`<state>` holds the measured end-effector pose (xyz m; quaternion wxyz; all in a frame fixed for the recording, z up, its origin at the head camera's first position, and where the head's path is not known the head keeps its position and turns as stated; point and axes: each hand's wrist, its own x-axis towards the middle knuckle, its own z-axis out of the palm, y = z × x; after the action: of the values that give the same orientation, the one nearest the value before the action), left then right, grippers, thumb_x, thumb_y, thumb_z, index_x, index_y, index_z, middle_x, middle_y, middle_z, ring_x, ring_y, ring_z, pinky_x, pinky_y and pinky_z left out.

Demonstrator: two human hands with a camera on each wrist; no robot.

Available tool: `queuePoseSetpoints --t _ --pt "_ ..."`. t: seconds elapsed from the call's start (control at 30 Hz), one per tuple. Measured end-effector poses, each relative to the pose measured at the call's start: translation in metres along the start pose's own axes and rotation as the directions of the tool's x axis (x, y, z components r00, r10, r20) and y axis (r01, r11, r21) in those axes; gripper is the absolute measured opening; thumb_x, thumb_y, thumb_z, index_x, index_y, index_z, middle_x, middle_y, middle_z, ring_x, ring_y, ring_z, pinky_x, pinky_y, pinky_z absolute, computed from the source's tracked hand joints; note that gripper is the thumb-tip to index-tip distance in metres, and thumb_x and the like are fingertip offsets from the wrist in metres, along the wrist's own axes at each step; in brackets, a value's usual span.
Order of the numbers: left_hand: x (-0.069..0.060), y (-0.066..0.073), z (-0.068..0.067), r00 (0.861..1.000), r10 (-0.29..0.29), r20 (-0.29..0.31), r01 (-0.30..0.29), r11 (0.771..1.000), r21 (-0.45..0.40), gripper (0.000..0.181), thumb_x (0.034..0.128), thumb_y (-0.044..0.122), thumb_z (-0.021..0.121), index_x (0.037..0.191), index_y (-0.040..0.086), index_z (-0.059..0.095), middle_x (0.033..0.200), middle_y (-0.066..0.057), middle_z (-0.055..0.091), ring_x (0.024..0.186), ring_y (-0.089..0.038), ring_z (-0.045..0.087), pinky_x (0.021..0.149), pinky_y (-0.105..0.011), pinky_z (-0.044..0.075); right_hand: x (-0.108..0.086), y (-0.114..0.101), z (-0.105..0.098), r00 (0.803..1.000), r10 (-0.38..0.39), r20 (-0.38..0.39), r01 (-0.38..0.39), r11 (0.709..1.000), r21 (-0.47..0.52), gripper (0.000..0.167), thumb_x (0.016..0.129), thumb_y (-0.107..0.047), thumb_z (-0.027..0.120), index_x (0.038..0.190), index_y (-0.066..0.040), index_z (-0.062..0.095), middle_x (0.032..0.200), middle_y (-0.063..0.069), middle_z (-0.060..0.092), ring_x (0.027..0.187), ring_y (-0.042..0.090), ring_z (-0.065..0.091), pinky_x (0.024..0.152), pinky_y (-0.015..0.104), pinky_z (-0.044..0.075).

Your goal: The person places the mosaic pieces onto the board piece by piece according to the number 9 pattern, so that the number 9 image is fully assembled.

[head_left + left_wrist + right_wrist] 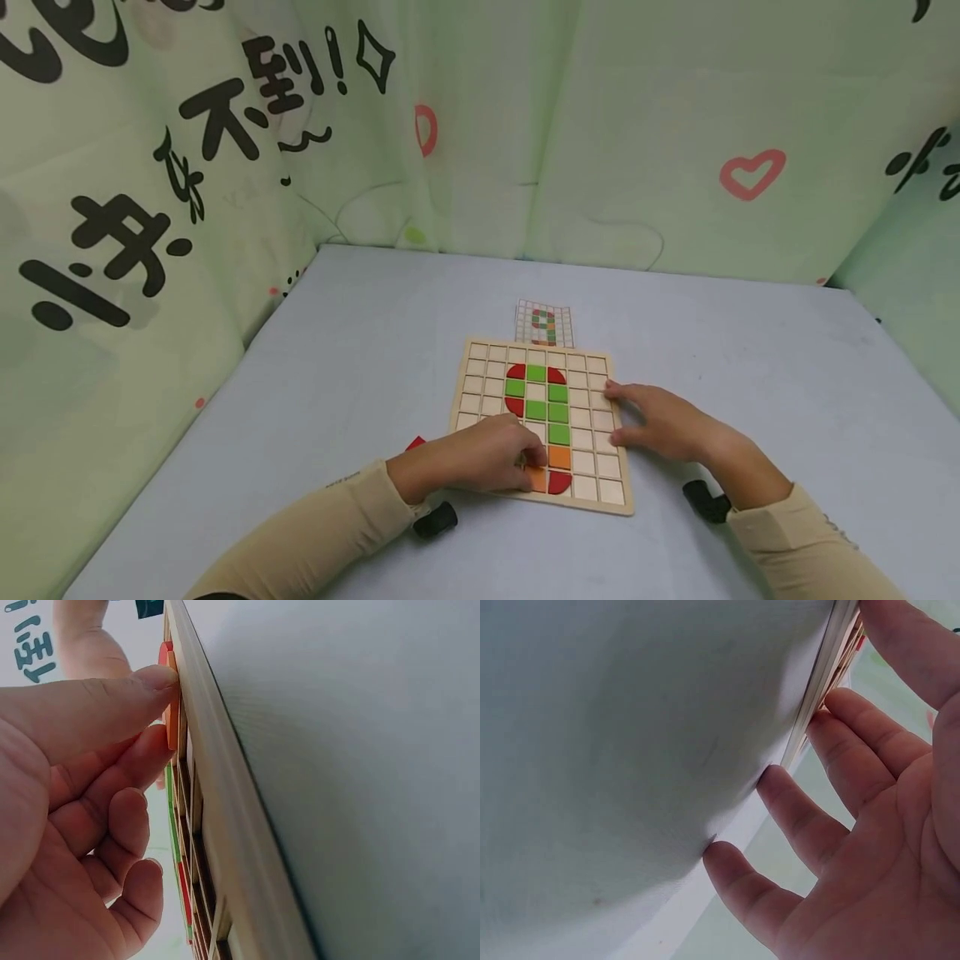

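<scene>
A wooden grid board lies on the table, with green squares, red rounded tiles and orange squares set in its cells. At its near edge my left hand pinches an orange square tile between thumb and finger, low against the bottom row. The left wrist view shows the thumb on this orange tile just above the board's rim; whether it is fully seated I cannot tell. My right hand rests at the board's right edge, its fingers extended and touching the rim and the table.
Beyond the board's far edge lies a small pattern card printed with a similar coloured grid. A red piece shows past my left forearm. Black wrist devices sit below both wrists. Printed curtains border the pale table.
</scene>
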<state>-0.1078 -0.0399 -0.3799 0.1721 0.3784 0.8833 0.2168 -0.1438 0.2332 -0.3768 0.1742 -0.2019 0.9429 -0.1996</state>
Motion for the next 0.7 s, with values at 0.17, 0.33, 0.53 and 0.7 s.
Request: queuePoseSetpoints --t 0.17,0.33,0.53,0.7 --pt "0.0 0.0 0.002 1.0 -0.002 0.003 0.002 1.0 0.001 0.017 0.0866 0.018 0.08 0.102 0.015 0.075 0.086 0.016 0.063 0.085 -0.002 0.051 0.081 -0.017 0.042 0.0 -0.001 0.001 1.0 -0.004 -0.002 0.004 1.0 -0.003 0.072 0.088 -0.029 0.077 0.144 0.005 0.047 0.151 0.025 0.042 0.138 0.048 0.036 0.108 0.061 0.031" --pt "-0.003 -0.003 0.0 0.999 0.019 -0.028 -0.019 1.0 -0.004 0.018 0.0861 0.017 0.079 0.104 0.014 0.076 0.09 0.015 0.066 0.088 -0.001 0.053 0.083 -0.016 0.043 0.0 0.0 0.0 1.0 -0.009 -0.006 0.009 1.0 -0.01 0.072 0.088 -0.029 0.077 0.144 0.005 0.047 0.15 0.025 0.042 0.137 0.048 0.036 0.108 0.061 0.031" --pt "-0.011 -0.008 -0.009 0.995 -0.094 -0.032 0.091 0.993 -0.076 0.018 0.0874 0.017 0.078 0.105 0.015 0.076 0.093 0.016 0.064 0.092 -0.005 0.051 0.079 -0.018 0.046 0.0 0.001 0.001 1.0 -0.012 -0.006 0.012 1.0 0.006 0.071 0.089 -0.029 0.077 0.144 0.005 0.047 0.151 0.025 0.041 0.138 0.048 0.035 0.108 0.061 0.03" --pt "-0.02 -0.019 -0.016 0.988 -0.144 -0.055 0.137 0.984 -0.111 0.017 0.0868 0.016 0.079 0.104 0.015 0.076 0.092 0.016 0.064 0.092 -0.006 0.051 0.08 -0.021 0.047 0.0 0.0 0.001 1.0 -0.01 -0.005 0.01 1.0 -0.001 0.071 0.088 -0.029 0.077 0.143 0.005 0.047 0.151 0.025 0.041 0.138 0.048 0.035 0.108 0.061 0.03"
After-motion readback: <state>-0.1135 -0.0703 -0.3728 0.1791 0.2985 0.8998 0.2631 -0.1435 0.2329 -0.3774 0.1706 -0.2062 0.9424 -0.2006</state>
